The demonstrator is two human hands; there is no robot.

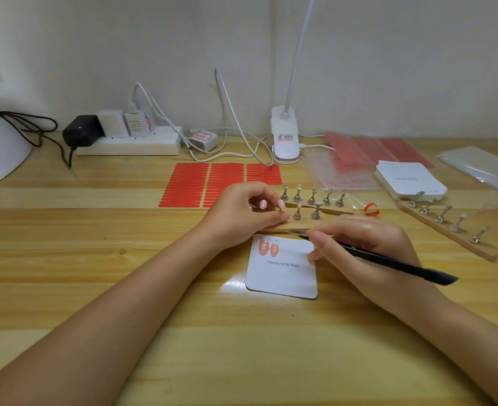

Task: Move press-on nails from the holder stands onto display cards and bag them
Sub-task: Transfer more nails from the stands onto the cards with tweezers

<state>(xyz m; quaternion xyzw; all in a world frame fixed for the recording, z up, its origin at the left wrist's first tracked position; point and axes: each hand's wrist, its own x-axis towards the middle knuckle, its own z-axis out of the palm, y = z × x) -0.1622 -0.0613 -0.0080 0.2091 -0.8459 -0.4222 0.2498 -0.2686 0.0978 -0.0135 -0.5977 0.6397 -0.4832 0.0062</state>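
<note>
A white display card (283, 273) printed "Handmade Nail" lies in front of me with two pink press-on nails (268, 248) stuck at its top left. Just behind it stands a wooden strip (334, 211) of small metal holder stands (298, 213). My left hand (241, 215) rests at the strip's left end, fingers curled, pinching a stand there. My right hand (365, 247) grips black tweezers (388, 262), tip pointing left over the card's top edge. A second strip of stands (447, 227) lies to the right.
Red adhesive tab sheets (212, 183) lie behind my left hand. A stack of blank cards (409, 180), clear bags (341, 171) and more red sheets (382, 149) sit at the right. A clip lamp (284, 136), a power strip (130, 142) and cables line the wall.
</note>
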